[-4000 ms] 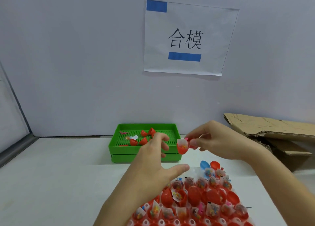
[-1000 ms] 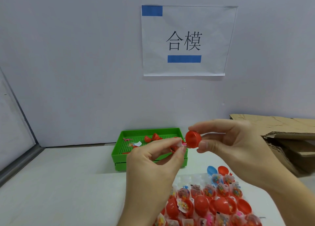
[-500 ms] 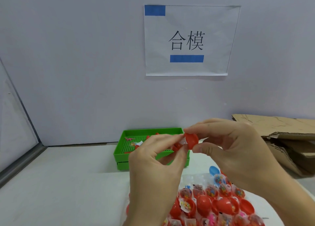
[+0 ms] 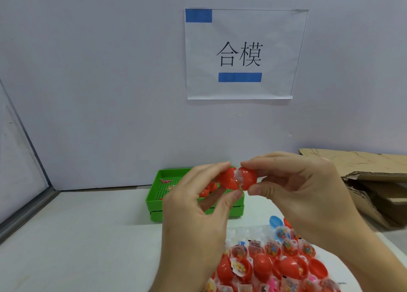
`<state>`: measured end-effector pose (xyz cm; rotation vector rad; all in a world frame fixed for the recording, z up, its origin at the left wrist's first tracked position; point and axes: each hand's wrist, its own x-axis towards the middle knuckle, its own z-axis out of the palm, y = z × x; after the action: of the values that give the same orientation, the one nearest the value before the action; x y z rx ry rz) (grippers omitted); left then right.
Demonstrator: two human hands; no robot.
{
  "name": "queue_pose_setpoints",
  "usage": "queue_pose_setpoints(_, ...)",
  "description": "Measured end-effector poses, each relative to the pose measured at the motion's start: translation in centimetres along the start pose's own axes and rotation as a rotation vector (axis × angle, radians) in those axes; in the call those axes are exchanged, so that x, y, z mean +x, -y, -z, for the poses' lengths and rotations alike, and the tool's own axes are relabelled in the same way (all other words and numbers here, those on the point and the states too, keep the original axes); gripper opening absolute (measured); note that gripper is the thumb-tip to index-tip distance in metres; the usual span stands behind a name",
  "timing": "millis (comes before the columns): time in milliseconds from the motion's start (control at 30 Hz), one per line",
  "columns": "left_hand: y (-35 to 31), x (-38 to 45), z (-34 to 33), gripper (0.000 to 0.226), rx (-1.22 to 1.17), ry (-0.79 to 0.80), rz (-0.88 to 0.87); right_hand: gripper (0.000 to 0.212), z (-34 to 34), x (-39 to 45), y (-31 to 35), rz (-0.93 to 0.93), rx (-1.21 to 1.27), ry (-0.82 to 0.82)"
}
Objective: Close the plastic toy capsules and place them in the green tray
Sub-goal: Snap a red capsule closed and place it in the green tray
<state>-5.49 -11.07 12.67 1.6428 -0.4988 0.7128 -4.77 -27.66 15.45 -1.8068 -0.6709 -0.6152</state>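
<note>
Above the middle of the white bench (image 4: pixel 77 236) the person holds a red capsule (image 4: pixel 237 178) between both hands, its two halves brought together edge to edge with a clear bit of wrapper showing in the seam between them. The left hand (image 4: pixel 198 206) pinches the left half between thumb and forefinger, the other fingers loosely curled behind; the right hand (image 4: pixel 299 194) pinches the right half the same way, its thumb under the shell and forefinger on top. Whether the halves have fully snapped shut cannot be told from this view. Behind the hands, toward the back edge of the bench against the wall, sits the green tray (image 4: pixel 154 194), stacked on a second like it; a few red capsules (image 4: pixel 209 189) and a small pink piece (image 4: pixel 165 181) lie on its perforated floor, partly hidden by the left hand. At the near edge of the bench, right of centre, lies a dense pile of open capsules (image 4: pixel 275 267), mostly red with one blue shell at its far side, many holding small wrapped toys. A flattened cardboard box (image 4: pixel 363 177) lies at the right edge. A paper sign (image 4: pixel 242 54) with two characters and blue tape hangs on the wall above.
</note>
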Motion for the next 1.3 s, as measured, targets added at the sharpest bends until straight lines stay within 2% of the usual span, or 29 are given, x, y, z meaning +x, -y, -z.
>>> queue_pose_setpoints(100,0.1,0.2,0.2,0.034,-0.065,0.026,0.019,0.031,-0.2,0.0,0.0,-0.012,0.045,-0.003)
queue_pose_setpoints(267,0.0,0.3,0.5,0.032,-0.123,0.094,0.075,0.030,-0.4,-0.1,0.1,-0.015,0.063,0.009)
queue_pose_setpoints(533,0.0,0.4,1.1,0.043,-0.178,0.180,0.056,0.028,-0.4,-0.1,0.3,-0.004,0.052,0.022)
queue_pose_setpoints(767,0.0,0.5,1.2,0.039,-0.048,0.137,-0.025,0.032,-0.8,-0.2,0.1,-0.058,0.171,0.000)
queue_pose_setpoints(1100,0.0,0.4,1.3,0.041,-0.107,0.115,0.018,0.025,-0.5,-0.1,0.2,-0.016,0.158,0.008)
queue_pose_setpoints(1300,-0.2,0.5,1.6,0.041,-0.147,0.173,0.016,0.024,-0.5,-0.1,0.3,-0.019,0.177,-0.004)
